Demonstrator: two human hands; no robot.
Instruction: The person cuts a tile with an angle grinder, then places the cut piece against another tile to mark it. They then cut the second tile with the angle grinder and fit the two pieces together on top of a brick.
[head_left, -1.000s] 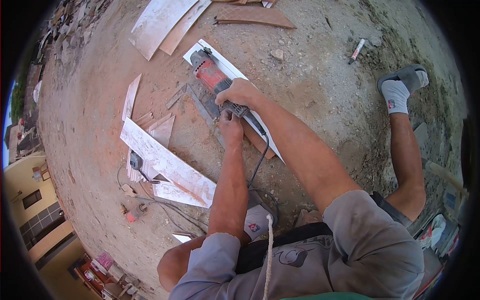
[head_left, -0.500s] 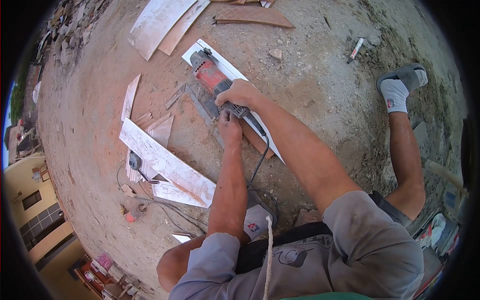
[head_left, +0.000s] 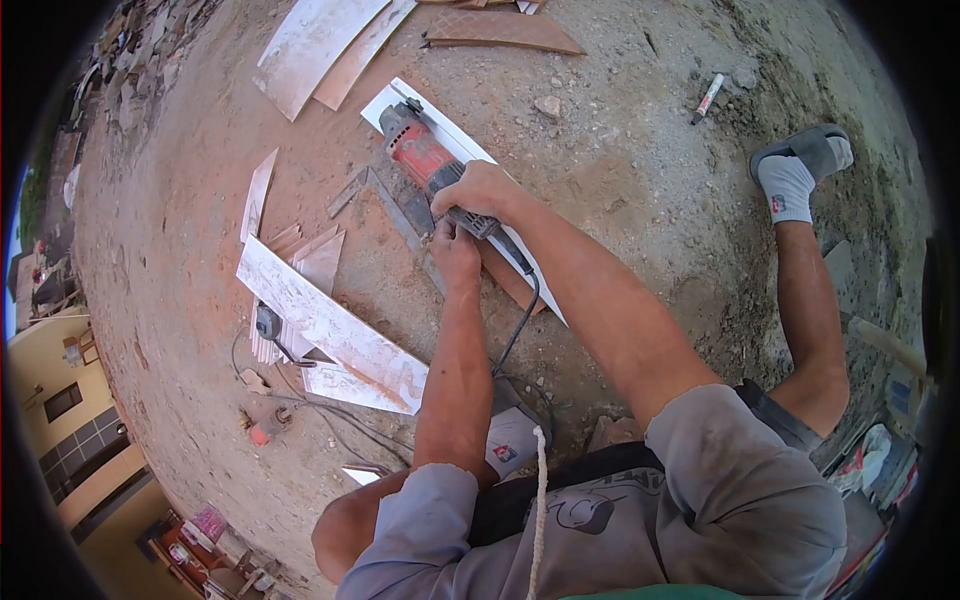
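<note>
My right hand (head_left: pixel 480 190) is wrapped around the dark rear body of a red and black angle grinder (head_left: pixel 422 158). The grinder's head lies over the far end of a long white tile strip (head_left: pixel 450 130) on the ground. Just below the grinder's rear end, my left hand (head_left: pixel 457 252) has its fingers bent closed by the tile's left edge. What they pinch, if anything, is hidden. A power cord (head_left: pixel 527 315) runs from the grinder back toward my body. Left of the tile lies a flat metal carpenter's square (head_left: pixel 398 215).
Cut tile pieces (head_left: pixel 325 308) lie at left, with a second power tool (head_left: pixel 268 322) among them and tangled cords nearby. More tiles (head_left: pixel 315 50) rest at the far side. A marker (head_left: pixel 708 98) lies at right, near my sandalled foot (head_left: pixel 805 160).
The view has shifted very slightly. Both hands, the angle grinder and the tile strip keep nearly the same positions.
</note>
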